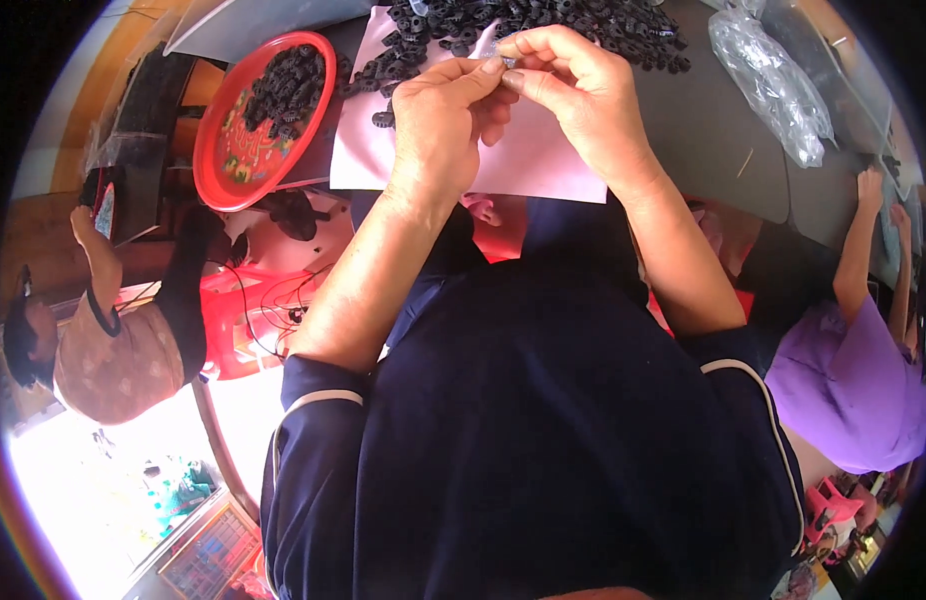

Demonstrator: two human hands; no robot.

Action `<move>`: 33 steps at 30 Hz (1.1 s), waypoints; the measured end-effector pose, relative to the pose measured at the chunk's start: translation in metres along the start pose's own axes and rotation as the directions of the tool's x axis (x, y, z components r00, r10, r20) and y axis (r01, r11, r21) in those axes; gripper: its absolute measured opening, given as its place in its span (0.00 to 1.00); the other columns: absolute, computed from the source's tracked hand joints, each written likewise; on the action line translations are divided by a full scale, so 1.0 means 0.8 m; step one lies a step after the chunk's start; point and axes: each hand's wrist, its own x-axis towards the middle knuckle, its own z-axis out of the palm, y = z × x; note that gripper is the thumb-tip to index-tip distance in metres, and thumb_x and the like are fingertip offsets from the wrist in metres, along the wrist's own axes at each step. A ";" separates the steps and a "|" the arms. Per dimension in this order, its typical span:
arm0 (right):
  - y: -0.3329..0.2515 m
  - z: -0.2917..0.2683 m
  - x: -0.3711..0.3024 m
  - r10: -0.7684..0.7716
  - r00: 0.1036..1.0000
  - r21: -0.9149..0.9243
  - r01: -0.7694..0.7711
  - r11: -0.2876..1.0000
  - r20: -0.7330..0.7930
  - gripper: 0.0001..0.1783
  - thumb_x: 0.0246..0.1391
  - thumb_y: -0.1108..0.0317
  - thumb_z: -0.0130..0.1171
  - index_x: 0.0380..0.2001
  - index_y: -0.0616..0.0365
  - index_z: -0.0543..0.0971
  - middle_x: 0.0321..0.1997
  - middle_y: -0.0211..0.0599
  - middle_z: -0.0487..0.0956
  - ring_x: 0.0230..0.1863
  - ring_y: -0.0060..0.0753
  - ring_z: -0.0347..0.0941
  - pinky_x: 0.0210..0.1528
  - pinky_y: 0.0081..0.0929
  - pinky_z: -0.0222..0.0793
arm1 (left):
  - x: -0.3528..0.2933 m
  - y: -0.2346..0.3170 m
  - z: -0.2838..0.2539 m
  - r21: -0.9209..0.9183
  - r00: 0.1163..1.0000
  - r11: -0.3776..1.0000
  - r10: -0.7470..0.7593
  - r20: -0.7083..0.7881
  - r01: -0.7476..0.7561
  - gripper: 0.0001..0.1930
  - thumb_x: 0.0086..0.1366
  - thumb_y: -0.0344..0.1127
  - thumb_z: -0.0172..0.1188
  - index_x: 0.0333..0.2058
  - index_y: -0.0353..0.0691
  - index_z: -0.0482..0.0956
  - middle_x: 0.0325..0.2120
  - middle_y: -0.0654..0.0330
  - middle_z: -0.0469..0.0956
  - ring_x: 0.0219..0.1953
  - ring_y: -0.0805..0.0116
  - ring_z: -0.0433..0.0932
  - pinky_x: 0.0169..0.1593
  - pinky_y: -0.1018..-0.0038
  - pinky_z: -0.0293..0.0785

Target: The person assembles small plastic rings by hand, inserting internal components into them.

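2 hands [435, 112] [590, 92]; 1 small piece [508, 62] between

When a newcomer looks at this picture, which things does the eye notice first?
The bright red tray, upper left, stands out with its heap of black parts. At the top centre, the left hand and right hand pinch a tiny pale piece above a pink sheet, near a larger black pile. A crumpled clear plastic bag lies on the dark table, upper right.
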 end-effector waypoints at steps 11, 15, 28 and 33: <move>-0.006 0.000 -0.003 0.111 0.994 0.146 -0.108 0.983 -0.012 0.05 0.51 0.76 0.62 0.32 0.63 0.79 0.30 0.33 0.80 0.32 0.20 0.75 0.38 0.20 0.71 | -0.006 0.001 0.005 0.037 0.999 0.999 -0.021 -0.044 0.022 0.08 0.66 0.30 0.56 0.35 0.27 0.77 0.25 0.54 0.78 0.21 0.73 0.73 0.22 0.80 0.64; -0.013 -0.003 -0.007 0.244 0.969 0.308 -0.240 0.921 0.027 0.04 0.56 0.74 0.59 0.34 0.61 0.80 0.31 0.28 0.79 0.34 0.16 0.72 0.38 0.16 0.65 | -0.010 0.005 0.007 0.103 1.000 0.995 -0.011 -0.026 0.014 0.09 0.67 0.31 0.56 0.36 0.28 0.76 0.26 0.55 0.78 0.23 0.73 0.73 0.23 0.80 0.64; -0.006 -0.009 -0.003 0.315 0.949 0.406 -0.293 0.865 0.014 0.06 0.54 0.70 0.61 0.33 0.60 0.81 0.29 0.31 0.80 0.31 0.18 0.73 0.36 0.18 0.67 | -0.005 0.005 0.002 0.280 0.989 0.948 0.137 0.062 -0.149 0.07 0.59 0.27 0.64 0.34 0.29 0.78 0.24 0.57 0.80 0.22 0.77 0.74 0.21 0.83 0.65; 0.004 -0.009 -0.004 0.352 0.936 0.447 -0.305 0.841 -0.023 0.05 0.54 0.71 0.60 0.33 0.61 0.80 0.28 0.31 0.80 0.30 0.21 0.75 0.35 0.18 0.66 | -0.009 -0.003 0.005 0.210 0.995 0.973 0.091 0.042 -0.098 0.09 0.56 0.27 0.67 0.33 0.30 0.79 0.22 0.60 0.79 0.22 0.78 0.74 0.24 0.82 0.69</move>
